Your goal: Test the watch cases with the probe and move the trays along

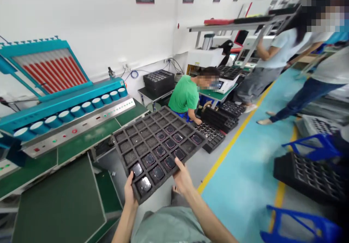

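My left hand (129,194) grips the near left edge of a black foam tray (139,122), with its fingers curled around the rim. My right hand (182,178) holds the tray's near right edge, with the thumb lying over the rim. The tray is tilted and divided into a grid of square cells. Several small square glassy parts (144,184) sit in the cells closest to my hands and along the right side. Many other cells look bare. My left hand is right beside the nearest glassy part.
A teal machine (65,115) with a row of cylinders stands left, above green benches (57,199). Ahead, a person in a green shirt (184,94) crouches near stacked black trays (215,130). People (280,50) stand on the teal floor at right, near blue racks (311,146).
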Action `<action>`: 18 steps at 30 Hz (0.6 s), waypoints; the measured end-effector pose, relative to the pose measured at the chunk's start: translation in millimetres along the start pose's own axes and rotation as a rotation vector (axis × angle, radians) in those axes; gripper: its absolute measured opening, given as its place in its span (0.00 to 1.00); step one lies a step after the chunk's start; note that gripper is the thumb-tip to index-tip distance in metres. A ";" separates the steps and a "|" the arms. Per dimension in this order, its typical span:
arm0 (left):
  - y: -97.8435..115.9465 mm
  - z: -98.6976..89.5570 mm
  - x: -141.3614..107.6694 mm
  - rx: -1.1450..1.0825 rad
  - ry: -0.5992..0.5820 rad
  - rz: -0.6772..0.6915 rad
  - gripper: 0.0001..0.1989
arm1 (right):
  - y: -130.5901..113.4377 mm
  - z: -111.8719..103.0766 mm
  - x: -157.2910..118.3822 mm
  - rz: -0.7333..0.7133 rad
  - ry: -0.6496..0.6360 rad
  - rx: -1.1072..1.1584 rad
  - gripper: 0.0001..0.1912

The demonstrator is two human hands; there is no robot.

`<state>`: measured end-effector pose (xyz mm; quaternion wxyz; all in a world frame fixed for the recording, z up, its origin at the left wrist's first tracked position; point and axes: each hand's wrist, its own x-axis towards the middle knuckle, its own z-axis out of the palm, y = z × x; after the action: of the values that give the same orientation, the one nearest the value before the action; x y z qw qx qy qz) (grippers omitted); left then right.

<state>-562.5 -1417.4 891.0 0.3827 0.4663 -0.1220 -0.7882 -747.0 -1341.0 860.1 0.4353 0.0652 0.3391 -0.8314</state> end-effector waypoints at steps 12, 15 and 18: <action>43.5 107.8 220.4 0.326 -0.122 0.125 0.30 | -74.0 168.3 361.3 -0.023 -0.047 -0.106 0.22; 48.8 121.0 288.7 0.735 -0.066 0.047 0.29 | -95.7 211.2 457.3 -0.085 -0.074 -0.073 0.21; 61.6 159.9 342.0 0.945 -0.207 0.045 0.23 | -109.1 258.4 550.9 -0.144 -0.112 -0.052 0.19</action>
<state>-757.9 -1730.6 791.0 0.1320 0.5055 -0.5141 -0.6802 -1120.0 -1833.1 889.9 0.3941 -0.0173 0.3396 -0.8539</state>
